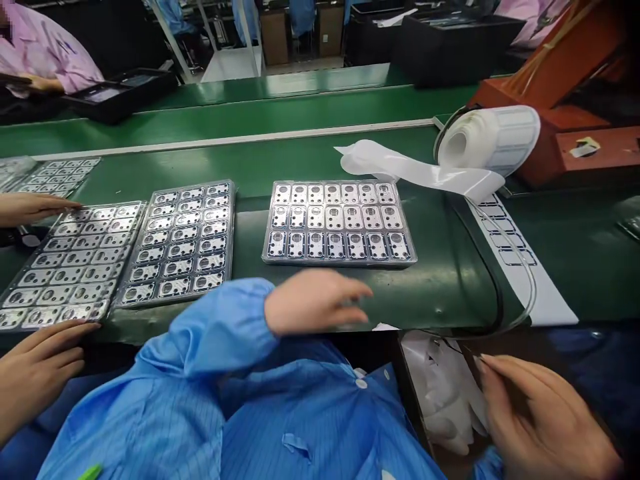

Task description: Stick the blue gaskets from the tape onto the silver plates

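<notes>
Person in pink (50, 47) at upper left, black tray (113, 112) nearby, brown boxes (275, 37) behind

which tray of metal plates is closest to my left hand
The rightmost tray, just beyond your left hand; the next tray sits farther to the left.

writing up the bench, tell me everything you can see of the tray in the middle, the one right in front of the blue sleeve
The middle tray is a shallow rectangle, clear and glossy like plastic, lying flat on the green bench top with its long side running left to right. It holds three rows of seven silvery plates, each with dark holes and a dark blue edge. Every place is filled. The left hand hovers near its front edge, apparently not touching.
</notes>
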A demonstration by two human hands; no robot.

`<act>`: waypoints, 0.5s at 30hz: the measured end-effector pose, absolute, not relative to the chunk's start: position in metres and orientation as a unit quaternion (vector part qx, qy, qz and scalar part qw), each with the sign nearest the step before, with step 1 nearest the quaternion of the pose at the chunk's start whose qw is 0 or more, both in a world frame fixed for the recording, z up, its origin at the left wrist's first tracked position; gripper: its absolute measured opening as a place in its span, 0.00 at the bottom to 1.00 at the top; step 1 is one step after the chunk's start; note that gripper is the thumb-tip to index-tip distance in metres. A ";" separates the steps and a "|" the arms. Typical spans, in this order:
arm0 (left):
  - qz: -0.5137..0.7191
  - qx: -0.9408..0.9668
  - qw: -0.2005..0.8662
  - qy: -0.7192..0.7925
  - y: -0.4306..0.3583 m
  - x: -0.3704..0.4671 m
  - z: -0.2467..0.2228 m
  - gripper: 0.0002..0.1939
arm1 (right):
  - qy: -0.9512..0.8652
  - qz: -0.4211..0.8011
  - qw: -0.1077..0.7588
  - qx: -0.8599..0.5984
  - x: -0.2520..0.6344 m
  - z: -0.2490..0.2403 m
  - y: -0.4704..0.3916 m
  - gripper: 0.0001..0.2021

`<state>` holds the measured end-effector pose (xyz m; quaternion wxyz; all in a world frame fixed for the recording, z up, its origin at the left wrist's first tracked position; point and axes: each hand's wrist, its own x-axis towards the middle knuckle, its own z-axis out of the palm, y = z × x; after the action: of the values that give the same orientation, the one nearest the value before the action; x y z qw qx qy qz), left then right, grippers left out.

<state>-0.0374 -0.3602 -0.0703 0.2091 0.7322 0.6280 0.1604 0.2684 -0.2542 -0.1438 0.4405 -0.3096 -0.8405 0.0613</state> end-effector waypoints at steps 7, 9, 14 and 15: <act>0.083 0.564 0.073 0.818 -0.294 -0.146 -0.087 0.25 | -0.849 0.111 0.460 -0.236 0.213 -0.151 -0.265 0.08; 0.052 0.557 0.070 0.826 -0.284 -0.162 -0.100 0.31 | -0.853 0.125 0.453 -0.226 0.211 -0.155 -0.267 0.08; 0.041 0.563 0.066 0.823 -0.278 -0.177 -0.118 0.33 | -0.852 0.140 0.450 -0.228 0.212 -0.159 -0.268 0.08; 0.050 0.564 0.062 0.822 -0.279 -0.177 -0.119 0.32 | -0.849 0.146 0.452 -0.233 0.212 -0.160 -0.269 0.08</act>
<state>-0.1769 -0.2788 -0.1191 0.0618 0.5639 0.8220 0.0495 0.2124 -0.2687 -0.1604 0.4517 -0.2329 -0.8488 0.1457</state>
